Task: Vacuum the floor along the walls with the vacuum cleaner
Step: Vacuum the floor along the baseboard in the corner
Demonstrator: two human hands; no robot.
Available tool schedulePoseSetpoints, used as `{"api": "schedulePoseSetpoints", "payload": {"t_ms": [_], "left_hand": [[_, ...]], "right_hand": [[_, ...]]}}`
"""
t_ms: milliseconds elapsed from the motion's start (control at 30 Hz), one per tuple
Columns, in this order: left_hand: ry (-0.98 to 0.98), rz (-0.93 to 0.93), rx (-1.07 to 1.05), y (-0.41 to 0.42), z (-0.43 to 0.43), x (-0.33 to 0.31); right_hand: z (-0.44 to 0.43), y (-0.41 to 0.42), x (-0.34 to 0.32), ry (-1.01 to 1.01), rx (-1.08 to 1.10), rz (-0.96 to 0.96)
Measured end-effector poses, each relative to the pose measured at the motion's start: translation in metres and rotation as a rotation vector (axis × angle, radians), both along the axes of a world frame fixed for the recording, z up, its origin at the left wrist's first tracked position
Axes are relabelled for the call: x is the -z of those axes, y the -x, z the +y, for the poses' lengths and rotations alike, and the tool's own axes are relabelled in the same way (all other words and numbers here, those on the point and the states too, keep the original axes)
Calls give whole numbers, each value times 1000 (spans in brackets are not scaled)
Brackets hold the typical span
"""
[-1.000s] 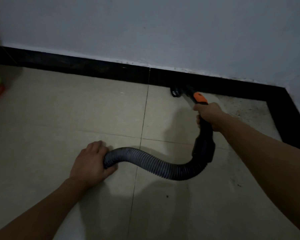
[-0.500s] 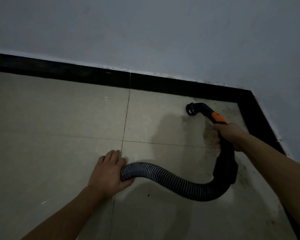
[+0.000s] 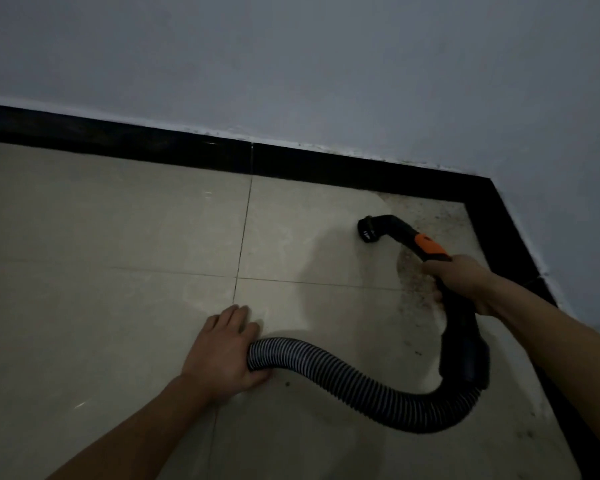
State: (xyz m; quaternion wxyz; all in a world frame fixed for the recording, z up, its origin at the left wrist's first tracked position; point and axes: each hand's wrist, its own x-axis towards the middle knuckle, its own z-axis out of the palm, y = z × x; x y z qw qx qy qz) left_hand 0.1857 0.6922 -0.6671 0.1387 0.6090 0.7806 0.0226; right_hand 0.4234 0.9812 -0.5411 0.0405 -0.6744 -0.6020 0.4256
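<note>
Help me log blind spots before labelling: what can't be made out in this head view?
- Vacuum cleaner body: outside the head view; the hose vanishes under the left hand.
- Nozzle mouth: too dark to tell if it touches the floor.
- Handle grip: covered by the right hand.
- Floor along the right skirting: hidden by the right forearm.

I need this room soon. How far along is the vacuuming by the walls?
Done, apparently: the beige tiles along the black skirting board on the left look clean. In hand: the right grip holds the black-and-orange vacuum handle, its black nozzle near the floor, short of the corner; the left grip holds the ribbed grey hose. Left: the dark grime patch and specks toward the corner and right-hand wall.
</note>
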Motion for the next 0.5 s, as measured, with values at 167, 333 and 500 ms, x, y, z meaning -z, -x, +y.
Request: {"api": "schedulePoseSetpoints", "payload": {"t_ms": [167,333,500], "left_hand": [[-6,-40,40,-7,4,3],[-20,-66,51,-11,-1,0],[24,-49,78,-23,-6,1]], "right_hand": [[-17,-9,-2,38,-68,-7],[-27,-8,-4,15,-55,1],[-19,-20,-14,38,-38,-68]]}}
